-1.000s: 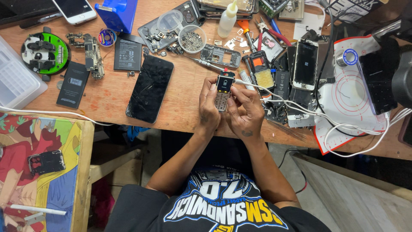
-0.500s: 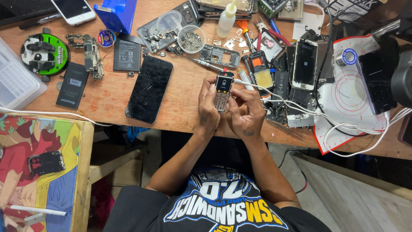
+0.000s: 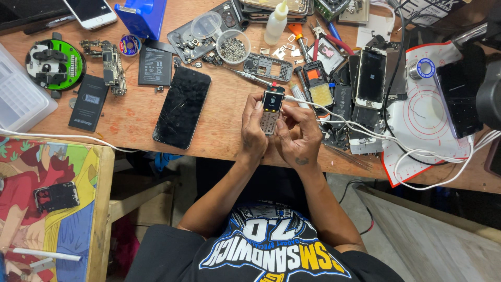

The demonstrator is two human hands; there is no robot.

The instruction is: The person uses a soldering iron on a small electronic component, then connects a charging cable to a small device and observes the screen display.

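Both hands, left [image 3: 254, 130] and right [image 3: 298, 137], clasp a small keypad phone [image 3: 271, 107] lengthwise, screen end pointing away.

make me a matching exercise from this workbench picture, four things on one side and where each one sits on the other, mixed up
Things:
1. small keypad phone
2. black cracked phone
3. clear cup of screws
4. green round tool

Places:
A. far left of the bench, beside a clear plastic tray
B. lying flat, left of both hands
C. held between the left hand and right hand, white cable plugged in
D. beyond the hands, next to a white squeeze bottle

Pairs: 1-C, 2-B, 3-D, 4-A
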